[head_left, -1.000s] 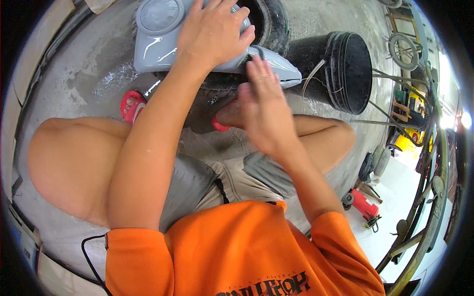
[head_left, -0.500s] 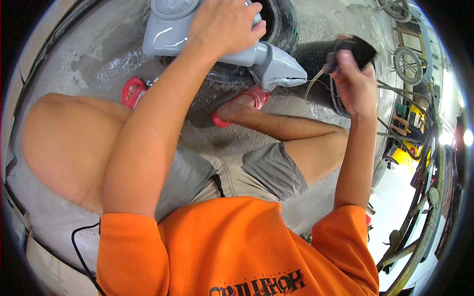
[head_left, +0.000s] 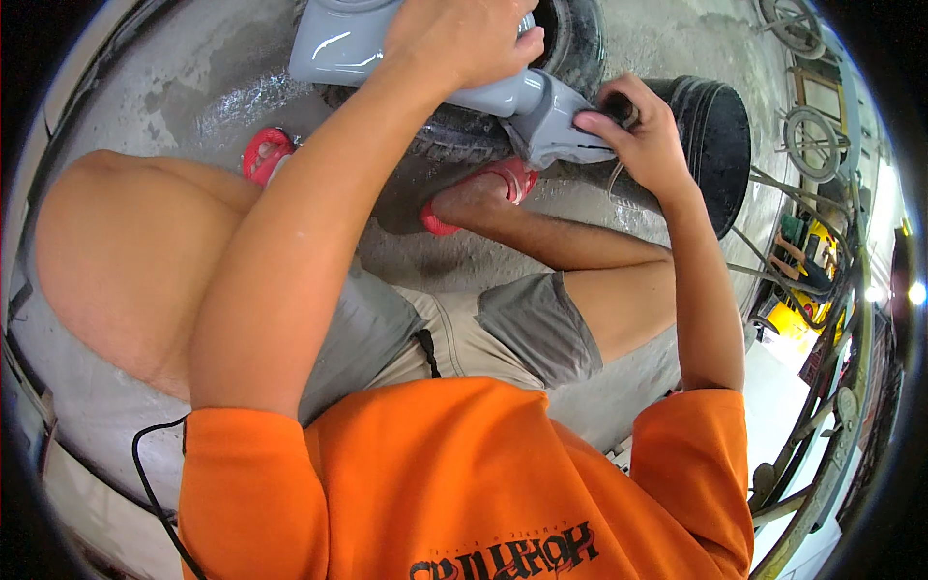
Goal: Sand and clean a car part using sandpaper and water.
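A glossy grey moulded part (head_left: 338, 50) with a round raised face and a narrower angled end lies across a black tyre at the top. My left hand (head_left: 464, 43) holds it from above, fingers bent over its edge. At the angled end, my right hand (head_left: 638, 130) is closed, its thumb lying by the tip of the part. A small dark piece (head_left: 630, 114) shows partly between thumb and fingers; the hand hides most of it, and I cannot make out its kind.
Under the grey part is a tyre (head_left: 570, 43), with a black bucket (head_left: 715, 155) lying on its side to the right. My feet wear red sandals (head_left: 266, 155) on the wet concrete floor (head_left: 242, 101). Wheels (head_left: 812, 143), metal bars and yellow equipment (head_left: 802, 324) stand along the right.
My right hand has moved left, bringing the black piece from beside the bucket to the grey part's angled end. My left hand stays on the part; the view has shifted slightly.
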Available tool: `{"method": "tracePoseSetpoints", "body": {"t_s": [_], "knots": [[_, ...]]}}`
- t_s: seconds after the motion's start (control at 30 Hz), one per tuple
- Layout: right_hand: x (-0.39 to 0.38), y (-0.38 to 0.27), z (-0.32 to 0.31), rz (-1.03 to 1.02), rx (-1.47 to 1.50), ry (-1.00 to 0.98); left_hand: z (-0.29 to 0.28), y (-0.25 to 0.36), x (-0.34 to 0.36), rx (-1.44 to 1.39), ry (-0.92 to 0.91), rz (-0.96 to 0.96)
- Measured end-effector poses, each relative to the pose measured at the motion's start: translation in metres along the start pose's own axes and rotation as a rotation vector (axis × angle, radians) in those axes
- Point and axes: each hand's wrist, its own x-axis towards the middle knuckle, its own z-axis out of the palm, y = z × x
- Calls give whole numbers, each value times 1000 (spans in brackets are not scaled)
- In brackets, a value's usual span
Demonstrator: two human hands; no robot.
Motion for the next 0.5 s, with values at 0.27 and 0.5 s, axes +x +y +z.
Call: {"method": "tracePoseSetpoints", "body": {"t_s": [0.27, 0.5], "knots": [[11, -6, 6, -261, -54, -69, 1, 0, -2, -13, 31, 11], [7, 1, 3, -363, -99, -38, 3, 0, -3, 26, 29, -5]]}}
